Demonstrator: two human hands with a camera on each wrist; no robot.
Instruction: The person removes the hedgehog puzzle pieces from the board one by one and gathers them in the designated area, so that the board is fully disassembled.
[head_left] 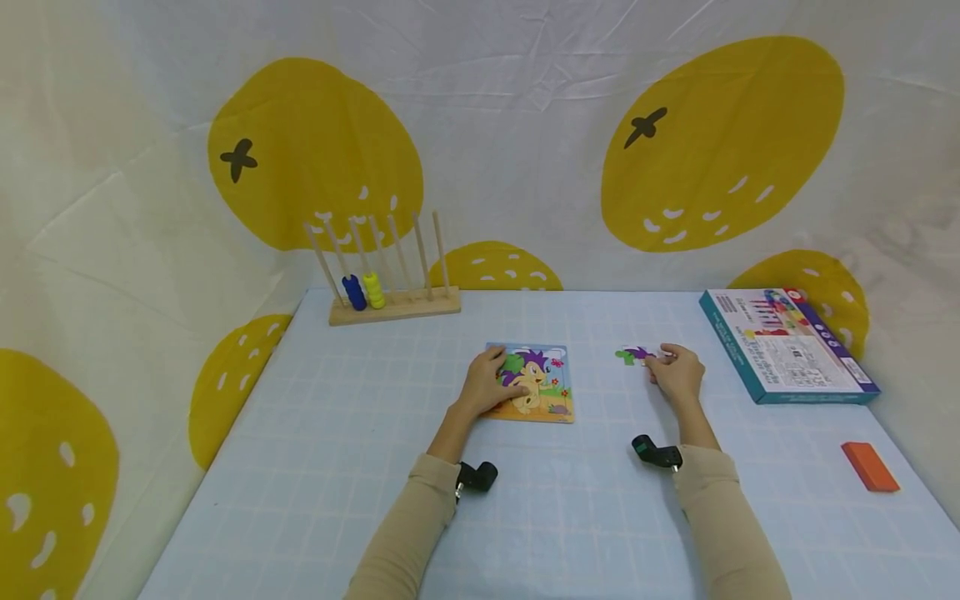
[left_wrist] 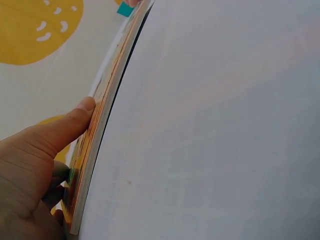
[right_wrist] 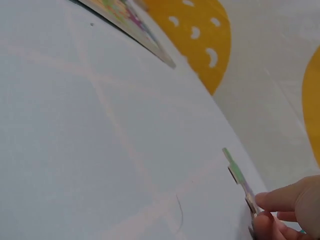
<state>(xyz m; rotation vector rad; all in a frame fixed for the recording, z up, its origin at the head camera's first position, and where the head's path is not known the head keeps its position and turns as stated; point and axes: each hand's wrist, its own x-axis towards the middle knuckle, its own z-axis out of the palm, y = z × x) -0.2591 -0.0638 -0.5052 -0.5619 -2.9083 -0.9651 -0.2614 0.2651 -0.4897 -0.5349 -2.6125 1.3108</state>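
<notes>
- A small, flat, green-and-purple jigsaw piece [head_left: 632, 354] was right of the frame's centre; whether it lay on the cloth or was lifted could not be told.
- Its long axis ran roughly left to right in the head view, the green end pointing left, the purple part nearest the right hand [head_left: 677, 373].
- The right hand's thumb and fingertips pinched the piece at its right end.
- The left hand [head_left: 482, 383] rested at the left side of a square, thin wooden puzzle board with a purple-haired cartoon hedgehog [head_left: 538, 385], mid-frame, its thumb extended over the picture.
- The board's lower edge ran nearly level across the frame.
- Between board and piece stretched pale blue checked tablecloth [head_left: 570, 517], with more toward the lower middle.
- The table's far edge met a white curtain with yellow shapes [head_left: 517, 125]; a teal-edged cardboard box [head_left: 795, 350] bounded the right side, near the right hand.
</notes>
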